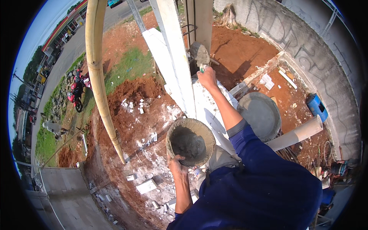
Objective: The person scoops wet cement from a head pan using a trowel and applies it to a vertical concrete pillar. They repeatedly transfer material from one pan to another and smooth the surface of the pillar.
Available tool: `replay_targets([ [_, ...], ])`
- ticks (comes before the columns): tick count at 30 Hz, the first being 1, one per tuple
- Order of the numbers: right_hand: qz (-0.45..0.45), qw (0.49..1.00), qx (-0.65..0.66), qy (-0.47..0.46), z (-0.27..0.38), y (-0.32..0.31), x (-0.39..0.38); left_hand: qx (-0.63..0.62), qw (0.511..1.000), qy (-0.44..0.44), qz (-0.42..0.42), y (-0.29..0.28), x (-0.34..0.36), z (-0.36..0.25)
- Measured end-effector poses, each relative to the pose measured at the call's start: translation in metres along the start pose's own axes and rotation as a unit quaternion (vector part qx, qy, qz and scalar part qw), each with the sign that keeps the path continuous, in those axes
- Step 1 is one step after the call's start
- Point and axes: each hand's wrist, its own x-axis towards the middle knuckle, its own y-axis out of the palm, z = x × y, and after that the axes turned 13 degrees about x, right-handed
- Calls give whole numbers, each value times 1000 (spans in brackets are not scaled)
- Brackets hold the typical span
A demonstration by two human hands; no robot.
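Head view: we see a concrete pillar (203, 23) rising ahead; beside the right forearm sits a tub (276, 129) of grey stuff, seemingly placed within reach. The bucket (210, 140), with wet-looking mortar (194, 147) inside, is close to the body; the left hand (176, 165) grasps its rim, probably to steady it with its mouth up. Whether the leg (227, 159) nearby bears any weight, we cannot tell. The right hand (207, 78) is closed round the handle of the trowel (200, 54), arm stretched out, which sets the grey-coated blade at the pillar; we cannot tell whether they touch.

Around us the yard is open and sunlit. Red earth (249, 48) spreads over the ground, whitened near the bucket, and a grey wall (303, 53) runs along the right. A bamboo pole (94, 50) slants down on the left, a pale pipe (297, 135) on the right, with a blue drum (317, 107) beyond it and white fragments (147, 186) scattered about.
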Motion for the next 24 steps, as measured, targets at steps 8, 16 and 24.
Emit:
replay_targets([
  [8,-57,980,163,104,-28,49,-43,1,992,32,-122,-93,-22,5],
  [16,-85,799,486,345,-80,98,-56,14,981,63,-181,-138,-41,-12],
  [24,-11,822,483,300,-61,91,-68,42,976,83,-199,-137,-49,-23],
])
